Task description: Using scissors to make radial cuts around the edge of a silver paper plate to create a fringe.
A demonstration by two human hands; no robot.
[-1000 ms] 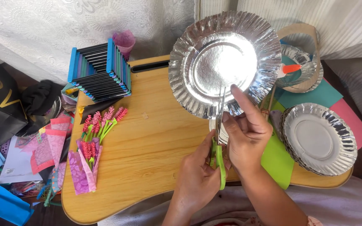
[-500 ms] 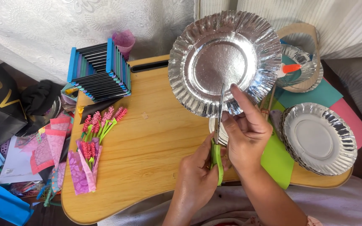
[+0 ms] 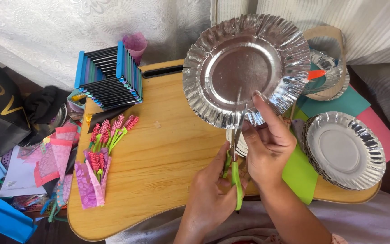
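The silver foil plate (image 3: 244, 68) is held up over the far right part of the wooden bench (image 3: 159, 153), face toward the camera. The right hand (image 3: 267, 144) grasps it by the near rim, index finger stretched up along the crimped edge. Just below and left of that, the left hand (image 3: 211, 199) is closed around the green handles of a pair of scissors (image 3: 234, 158), whose blades point up and meet the plate's near edge beside the right fingers. The blades seem to bite into the rim, though how far they reach is hard to tell against the shine.

The plate is round, with a flat bright centre, a raised ring about it and a wide fluted border that catches the light. A faint line runs from the centre toward the near edge.

To the right, a stack of like silver plates (image 3: 346, 151) rests on the bench over green, teal and pink paper sheets (image 3: 339, 106). On the left of the bench lie pink paper flowers (image 3: 109, 133) with green stems, and behind them a blue stack of paper strips (image 3: 109, 81). Further left, off the bench, scraps of pink paper (image 3: 53, 156) are scattered.
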